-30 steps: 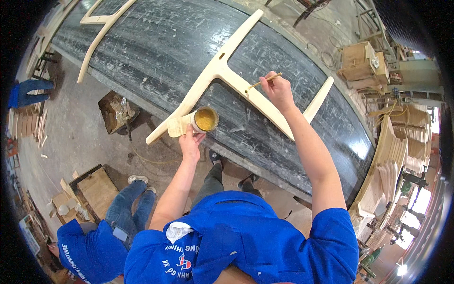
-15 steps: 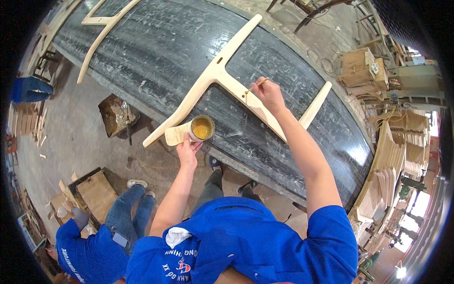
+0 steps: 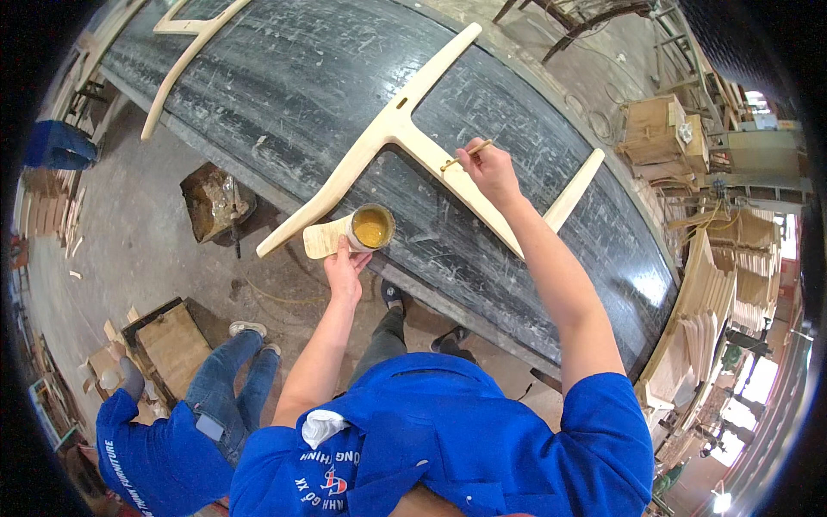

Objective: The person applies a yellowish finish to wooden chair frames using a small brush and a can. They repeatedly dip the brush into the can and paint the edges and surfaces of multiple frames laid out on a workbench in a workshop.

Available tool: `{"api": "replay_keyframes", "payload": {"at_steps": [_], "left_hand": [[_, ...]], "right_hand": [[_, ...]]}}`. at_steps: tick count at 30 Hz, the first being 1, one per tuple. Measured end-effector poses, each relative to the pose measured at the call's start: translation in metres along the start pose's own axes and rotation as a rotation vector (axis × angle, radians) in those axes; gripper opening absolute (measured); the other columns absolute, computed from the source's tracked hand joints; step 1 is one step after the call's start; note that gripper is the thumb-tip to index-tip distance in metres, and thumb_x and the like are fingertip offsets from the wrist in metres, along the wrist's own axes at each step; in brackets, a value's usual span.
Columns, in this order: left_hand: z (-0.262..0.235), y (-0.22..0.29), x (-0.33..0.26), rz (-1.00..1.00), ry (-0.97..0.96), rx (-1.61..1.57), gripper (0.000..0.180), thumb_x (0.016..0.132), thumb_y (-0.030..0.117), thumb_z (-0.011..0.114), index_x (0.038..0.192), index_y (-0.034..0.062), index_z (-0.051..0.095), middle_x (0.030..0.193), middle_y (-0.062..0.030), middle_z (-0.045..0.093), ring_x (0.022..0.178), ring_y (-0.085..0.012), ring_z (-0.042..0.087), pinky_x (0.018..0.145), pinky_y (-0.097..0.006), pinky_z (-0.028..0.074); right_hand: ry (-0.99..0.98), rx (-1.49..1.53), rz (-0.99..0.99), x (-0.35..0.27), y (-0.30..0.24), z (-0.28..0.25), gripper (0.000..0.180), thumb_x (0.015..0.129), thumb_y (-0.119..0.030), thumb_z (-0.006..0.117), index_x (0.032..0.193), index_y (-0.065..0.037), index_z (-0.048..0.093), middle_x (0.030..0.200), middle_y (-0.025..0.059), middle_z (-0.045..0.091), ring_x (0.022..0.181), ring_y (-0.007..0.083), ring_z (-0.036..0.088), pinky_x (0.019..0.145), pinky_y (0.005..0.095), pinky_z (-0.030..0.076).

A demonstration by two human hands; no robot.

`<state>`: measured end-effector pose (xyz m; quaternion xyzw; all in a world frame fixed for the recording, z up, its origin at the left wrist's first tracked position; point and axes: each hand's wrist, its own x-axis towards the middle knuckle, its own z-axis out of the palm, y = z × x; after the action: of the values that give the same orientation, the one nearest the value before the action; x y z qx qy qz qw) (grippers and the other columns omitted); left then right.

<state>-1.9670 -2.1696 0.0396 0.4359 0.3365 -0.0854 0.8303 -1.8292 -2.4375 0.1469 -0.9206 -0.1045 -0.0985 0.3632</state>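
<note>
A pale wooden furniture frame (image 3: 376,138) lies on a long dark scuffed tabletop (image 3: 293,95). My right hand (image 3: 491,175) is closed around a thin stick (image 3: 474,152), whose yellowish tip is at the frame's crosspiece near a small hole. My left hand (image 3: 345,269) grips a round can (image 3: 389,231) of yellow-brown paste together with a flat pale wooden paddle (image 3: 323,240) beside it. Both are near the table's front edge, next to the frame's curved leg. Whether the stick's tip touches the wood I cannot tell.
Another wooden frame (image 3: 183,65) lies at the table's far left. On the floor stands a dirty open box (image 3: 205,207). A co-worker in a blue shirt (image 3: 172,448) bends at lower left beside a wooden panel (image 3: 175,345). Stacked wooden parts (image 3: 702,319) are at right.
The stick's tip has shifted slightly left and up along the crosspiece, covering the hole's area. My left hand with the can has moved slightly right. The view has shifted a little.
</note>
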Motion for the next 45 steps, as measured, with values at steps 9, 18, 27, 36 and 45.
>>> {"api": "replay_keyframes", "payload": {"at_steps": [9,18,27,36,45], "left_hand": [[-0.012,-0.003,-0.007,0.041,0.071,-0.030,0.037,0.092,0.035,0.050,0.115,0.0057,0.048,0.101,-0.0097,0.061,0.084,-0.0238,0.064,0.077,-0.040,0.052],[-0.011,-0.024,-0.036,0.069,0.122,-0.040,0.037,0.092,0.035,0.050,0.114,0.0055,0.049,0.101,-0.0107,0.061,0.083,-0.0231,0.064,0.075,-0.039,0.052],[-0.005,-0.045,-0.072,0.171,0.149,-0.075,0.036,0.093,0.034,0.048,0.115,0.0055,0.048,0.104,-0.0108,0.060,0.085,-0.0238,0.064,0.076,-0.039,0.052],[-0.010,-0.072,-0.115,0.200,0.220,-0.097,0.037,0.093,0.035,0.049,0.115,0.0058,0.048,0.102,-0.0101,0.060,0.084,-0.0241,0.063,0.075,-0.039,0.052],[-0.024,-0.099,-0.166,0.228,0.307,-0.126,0.031,0.094,0.029,0.048,0.115,0.0073,0.048,0.103,-0.0086,0.060,0.083,-0.0217,0.063,0.071,-0.036,0.052]], "right_hand": [[-0.069,0.065,0.127,0.010,0.015,-0.018,0.020,0.083,-0.020,0.064,0.079,-0.002,0.056,0.060,0.0083,0.056,0.053,0.0178,0.056,0.051,0.0318,0.044],[0.061,0.265,0.193,0.008,0.026,-0.018,0.021,0.084,-0.020,0.064,0.078,-0.002,0.056,0.059,0.0037,0.058,0.051,0.0099,0.057,0.049,0.0263,0.044],[-0.009,0.237,0.105,0.014,0.040,-0.008,0.021,0.082,-0.021,0.065,0.077,-0.002,0.057,0.061,0.0104,0.058,0.055,0.0172,0.057,0.054,0.0300,0.045],[-0.578,0.075,-0.109,0.048,0.037,-0.044,0.011,0.077,-0.014,0.063,0.080,-0.004,0.060,0.068,0.0099,0.061,0.065,0.0193,0.060,0.060,0.0318,0.046],[-0.777,-0.052,-0.238,0.061,0.029,-0.072,0.008,0.069,-0.005,0.060,0.075,-0.003,0.064,0.071,0.0063,0.061,0.073,0.0153,0.057,0.066,0.0288,0.044]]}}
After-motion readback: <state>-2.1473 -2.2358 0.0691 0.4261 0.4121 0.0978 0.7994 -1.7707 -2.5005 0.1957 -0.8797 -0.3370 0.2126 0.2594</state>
